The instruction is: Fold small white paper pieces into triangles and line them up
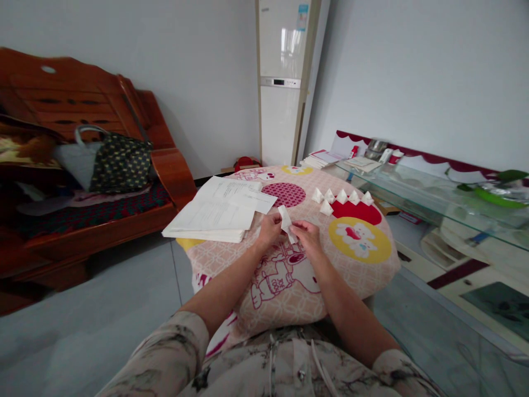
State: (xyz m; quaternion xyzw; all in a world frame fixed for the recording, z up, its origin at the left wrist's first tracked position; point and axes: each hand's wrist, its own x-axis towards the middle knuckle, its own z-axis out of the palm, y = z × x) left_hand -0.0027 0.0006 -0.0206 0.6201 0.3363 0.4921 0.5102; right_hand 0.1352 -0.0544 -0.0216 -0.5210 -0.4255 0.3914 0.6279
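A folded strip of white paper is held up between my two hands over the cloth-covered table. My left hand pinches its left side. On the right edge, lower down, the fingers of my right hand are closed on the same strip. Left of my hands lies a thick stack of printed paper sheets, with a smaller loose sheet overlapping its right part. Several small folded white paper pyramids stand at the right, most of them in a row and one in front.
The table has a pink patterned cloth. A glass-topped cabinet stands to the right, bearing papers, cups and a green bowl. At left is a wooden sofa with bags. A tall white air conditioner stands behind.
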